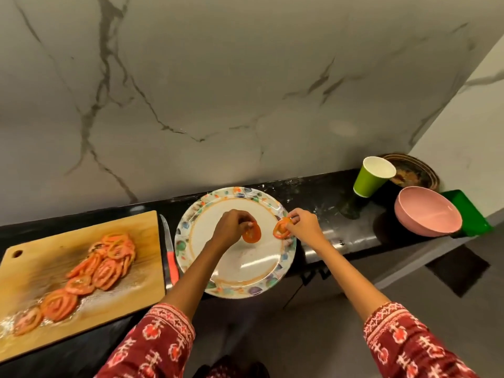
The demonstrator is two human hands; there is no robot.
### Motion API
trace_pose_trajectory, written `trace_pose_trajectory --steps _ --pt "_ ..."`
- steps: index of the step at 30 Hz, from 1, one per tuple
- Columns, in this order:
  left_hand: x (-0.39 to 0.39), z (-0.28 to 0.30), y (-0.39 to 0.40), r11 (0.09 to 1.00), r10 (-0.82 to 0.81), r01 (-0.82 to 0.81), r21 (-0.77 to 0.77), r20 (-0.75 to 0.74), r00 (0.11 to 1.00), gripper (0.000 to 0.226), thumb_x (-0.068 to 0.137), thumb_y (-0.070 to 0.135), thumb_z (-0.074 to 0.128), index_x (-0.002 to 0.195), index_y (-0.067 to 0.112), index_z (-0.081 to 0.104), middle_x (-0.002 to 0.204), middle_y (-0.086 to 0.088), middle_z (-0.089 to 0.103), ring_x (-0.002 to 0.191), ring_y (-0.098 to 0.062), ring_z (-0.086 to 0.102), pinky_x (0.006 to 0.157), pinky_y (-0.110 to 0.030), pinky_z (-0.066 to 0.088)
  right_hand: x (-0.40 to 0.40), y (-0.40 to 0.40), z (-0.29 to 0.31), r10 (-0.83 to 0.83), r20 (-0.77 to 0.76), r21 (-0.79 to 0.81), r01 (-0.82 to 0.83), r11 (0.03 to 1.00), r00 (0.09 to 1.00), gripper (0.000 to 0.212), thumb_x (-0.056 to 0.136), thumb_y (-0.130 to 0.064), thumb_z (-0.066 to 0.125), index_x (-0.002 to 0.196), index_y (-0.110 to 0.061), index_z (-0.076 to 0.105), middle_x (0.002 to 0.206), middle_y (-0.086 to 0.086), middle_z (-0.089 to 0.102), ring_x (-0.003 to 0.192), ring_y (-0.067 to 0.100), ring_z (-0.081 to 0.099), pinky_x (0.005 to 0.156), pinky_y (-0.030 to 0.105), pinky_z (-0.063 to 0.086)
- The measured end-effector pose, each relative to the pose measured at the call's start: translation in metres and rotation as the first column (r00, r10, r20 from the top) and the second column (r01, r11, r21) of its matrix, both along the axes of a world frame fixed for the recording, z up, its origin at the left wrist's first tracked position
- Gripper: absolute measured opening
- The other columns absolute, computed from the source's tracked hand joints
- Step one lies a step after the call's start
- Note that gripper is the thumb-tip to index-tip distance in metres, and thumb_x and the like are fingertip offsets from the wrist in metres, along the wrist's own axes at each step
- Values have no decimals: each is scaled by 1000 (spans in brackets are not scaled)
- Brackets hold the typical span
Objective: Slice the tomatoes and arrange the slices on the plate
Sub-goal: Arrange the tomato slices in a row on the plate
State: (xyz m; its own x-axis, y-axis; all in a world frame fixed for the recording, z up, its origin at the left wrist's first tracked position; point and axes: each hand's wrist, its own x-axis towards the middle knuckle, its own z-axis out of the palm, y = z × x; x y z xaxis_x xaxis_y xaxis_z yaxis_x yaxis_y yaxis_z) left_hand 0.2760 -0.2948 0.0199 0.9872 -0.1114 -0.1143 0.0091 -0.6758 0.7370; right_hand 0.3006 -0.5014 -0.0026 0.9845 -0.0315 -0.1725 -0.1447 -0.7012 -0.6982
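Left hand (231,227) pinches slice (252,233) near plate (240,279) centre; right hand (301,225) pinches ring slice (281,228) at plate's 3 o'clock rim, likely starting spaced layout. Remaining slices (90,271) piled on board (136,241), 9 o'clock of plate; knife (170,255) between.

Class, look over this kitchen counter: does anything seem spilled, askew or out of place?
Yes. The green paper cup is tilted, leaning against the dark dish behind it instead of standing upright. White specks are scattered over the black counter nearby.
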Motion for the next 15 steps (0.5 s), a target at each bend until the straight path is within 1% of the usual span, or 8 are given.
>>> trace_pose_trajectory --steps 3,7,9,10,11,13,14,15 --pt "10 -2 -20 998 -27 27 52 -16 1000 18 90 14 56 105 10 67 113 -9 65 103 -21 59 91 -29 47 0 -8 -8 76 64 -74 -71 995 995 21 81 -17 69 98 -7 65 97 8 64 83 16 57 74 27 48" --pt "19 -4 -43 991 -51 50 127 10 999 21 91 16 55 108 13 66 119 -8 61 106 -22 57 90 -28 45 0 -20 -4 149 130 -50 -143 988 980 24 82 -13 67 105 -6 64 99 9 62 74 13 53 70 23 45" --pt "19 -7 -50 987 -68 62 146 34 997 26 89 17 58 115 14 63 123 -9 59 109 -23 54 91 -28 44 2 -25 -4 225 139 -72 -217 973 964 26 81 -12 67 107 -8 64 99 11 63 72 13 52 67 21 43" --pt "18 -11 -52 984 -78 74 165 21 997 34 88 18 60 121 15 59 125 -10 58 111 -23 53 93 -29 43 3 -26 -5 276 134 -97 -264 960 952 30 79 -12 67 109 -9 63 100 11 63 76 14 52 69 21 43" --pt "17 -15 -53 976 -90 91 200 -15 996 45 84 22 65 127 16 53 127 -11 57 114 -24 52 95 -30 42 5 -26 -6 326 115 -125 -312 942 938 35 78 -12 68 112 -10 62 104 11 62 84 17 54 74 23 43" --pt "13 -23 -51 948 -111 136 289 -100 989 72 74 33 75 136 16 43 130 -11 53 117 -26 49 96 -32 41 7 -25 -5 408 55 -179 -394 902 911 48 76 -14 68 122 -11 55 115 9 57 106 21 49 86 29 42" --pt "12 -26 -52 934 -121 153 323 -116 986 80 70 36 77 138 17 40 130 -11 52 117 -26 47 95 -33 41 9 -23 -3 438 24 -202 -425 882 899 54 76 -15 68 127 -12 52 119 7 54 112 21 44 89 31 41" --pt "10 -28 -54 926 -129 160 343 -111 985 81 70 36 78 138 17 38 130 -11 51 117 -26 47 94 -33 41 10 -21 -1 468 0 -221 -456 862 884 57 75 -15 68 129 -13 49 120 6 53 113 21 41 90 33 41"
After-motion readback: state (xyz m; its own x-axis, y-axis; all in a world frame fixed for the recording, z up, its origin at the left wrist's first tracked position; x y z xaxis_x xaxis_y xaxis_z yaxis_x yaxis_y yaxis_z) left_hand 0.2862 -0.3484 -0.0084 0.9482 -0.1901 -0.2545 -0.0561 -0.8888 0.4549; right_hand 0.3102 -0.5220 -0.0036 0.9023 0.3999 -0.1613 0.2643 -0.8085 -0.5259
